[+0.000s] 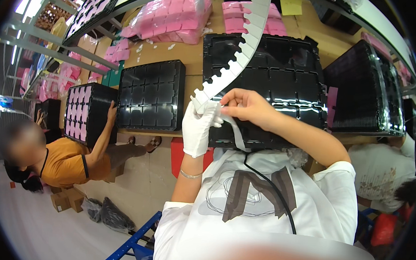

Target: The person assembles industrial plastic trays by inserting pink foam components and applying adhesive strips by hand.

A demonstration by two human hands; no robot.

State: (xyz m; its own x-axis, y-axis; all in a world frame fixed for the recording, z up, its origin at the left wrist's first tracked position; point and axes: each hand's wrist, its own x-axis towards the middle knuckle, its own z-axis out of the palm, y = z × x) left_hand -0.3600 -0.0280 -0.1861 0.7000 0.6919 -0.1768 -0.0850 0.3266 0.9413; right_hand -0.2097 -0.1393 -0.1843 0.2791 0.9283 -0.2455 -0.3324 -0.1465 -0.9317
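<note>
My left hand (197,129) wears a white glove and is closed on the lower end of a long white notched strip (238,60). The strip curves up and away past the trays, with square teeth along its left edge. My bare right hand (247,108) pinches at the same end of the strip, thumb and forefinger together, close to the gloved fingers. A narrow pale ribbon (238,136) hangs from between the hands toward my shirt. Under the hands lies a wide black plastic tray (287,87) with molded compartments.
A black tray stack (150,95) stands left, another tall stack (367,92) right. Pink bagged pieces (172,16) lie at the back. On the left a co-worker in an orange shirt (68,162) holds a stack with pink pieces (79,110). Metal shelving (46,44) rises beyond.
</note>
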